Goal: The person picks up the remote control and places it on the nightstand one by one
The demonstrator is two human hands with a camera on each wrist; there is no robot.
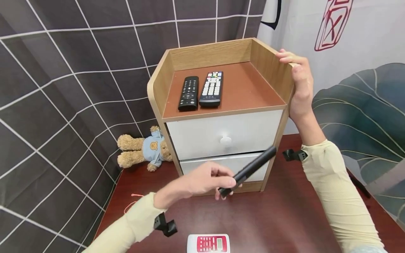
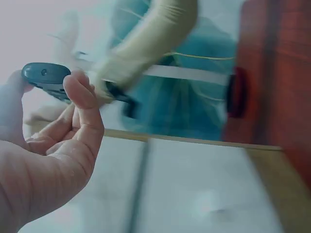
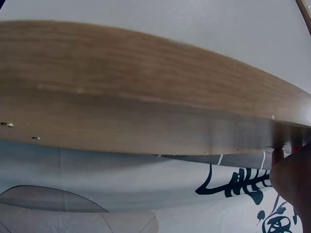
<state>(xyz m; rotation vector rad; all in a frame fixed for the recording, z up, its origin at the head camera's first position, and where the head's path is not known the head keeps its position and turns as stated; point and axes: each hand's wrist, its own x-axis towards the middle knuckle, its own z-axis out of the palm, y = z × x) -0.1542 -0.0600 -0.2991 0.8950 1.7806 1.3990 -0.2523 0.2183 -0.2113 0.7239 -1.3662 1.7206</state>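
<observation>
My left hand [image 1: 202, 179] pinches a black remote control [image 1: 253, 167] near one end, in front of the cabinet's drawers. The left wrist view shows the end of that remote [image 2: 46, 73] between thumb and fingers, with some buttons on the side facing down. At the upper right, my right hand [image 1: 299, 82] holds the top of the right side panel of the small wooden cabinet [image 1: 212, 56]. Only part of the right hand [image 3: 294, 184] shows in the right wrist view, dark against the panel. Side by side on the cabinet top lie a black remote [image 1: 188, 93] and a white-buttoned remote [image 1: 211, 89].
The cabinet has two white drawers, the upper one [image 1: 199, 137] with a round knob [image 1: 226, 141]. A teddy bear [image 1: 148, 147] lies left of it. A red-and-white calculator [image 1: 208, 243] and an orange string [image 1: 129, 205] lie on the dark red table [image 1: 269, 221].
</observation>
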